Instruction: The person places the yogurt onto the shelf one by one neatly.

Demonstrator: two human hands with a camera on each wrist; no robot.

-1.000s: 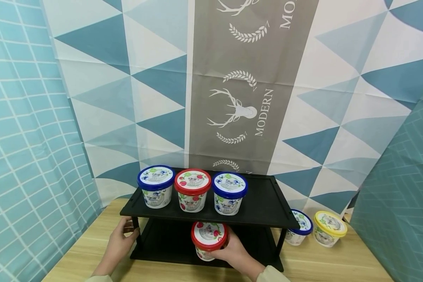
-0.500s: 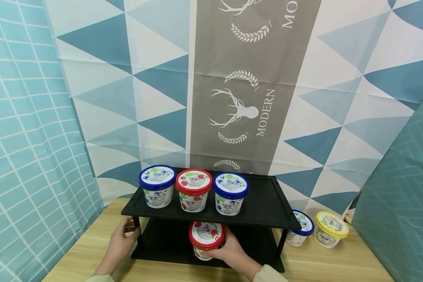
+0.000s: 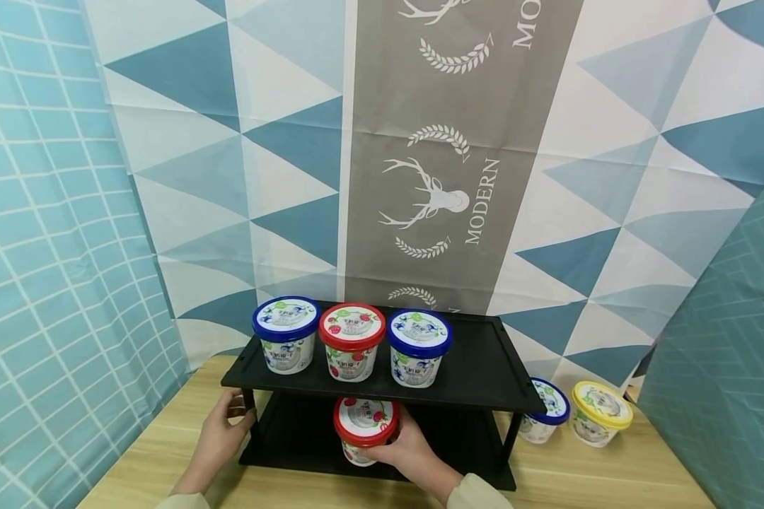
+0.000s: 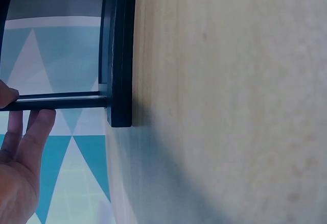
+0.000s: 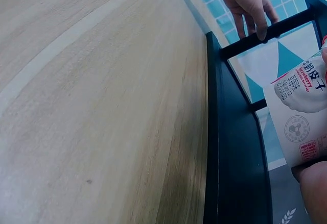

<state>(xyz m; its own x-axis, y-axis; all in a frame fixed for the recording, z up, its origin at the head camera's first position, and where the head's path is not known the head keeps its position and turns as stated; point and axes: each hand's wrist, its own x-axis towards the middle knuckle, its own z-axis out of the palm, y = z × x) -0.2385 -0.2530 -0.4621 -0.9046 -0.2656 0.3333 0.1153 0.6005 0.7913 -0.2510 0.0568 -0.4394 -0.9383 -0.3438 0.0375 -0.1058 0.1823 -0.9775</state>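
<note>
My right hand (image 3: 412,452) holds a red-lidded strawberry tub (image 3: 365,420) from its right side. That tub is over the lower shelf (image 3: 299,435) of a black two-tier rack, under the upper shelf's front edge. In the right wrist view, the tub's printed white side (image 5: 299,117) faces the camera, with the thumb and fingers partly cut off at the frame edge. At the rack's left front post (image 4: 66,101), my left hand (image 3: 219,437) grips with thumb on one side and fingers on the other.
On the upper shelf (image 3: 477,353) stand a blue-lidded tub (image 3: 286,336), a red-lidded tub (image 3: 351,343) and another blue-lidded tub (image 3: 418,346). Right of the rack, a blue-lidded tub (image 3: 547,410) and a yellow-lidded one (image 3: 600,416) sit on the wooden table (image 3: 586,481). Patterned cloth hangs behind.
My right hand has shifted left with the red-lidded tub, under the upper shelf. My left hand keeps its grip on the post. The head view has drifted slightly.
</note>
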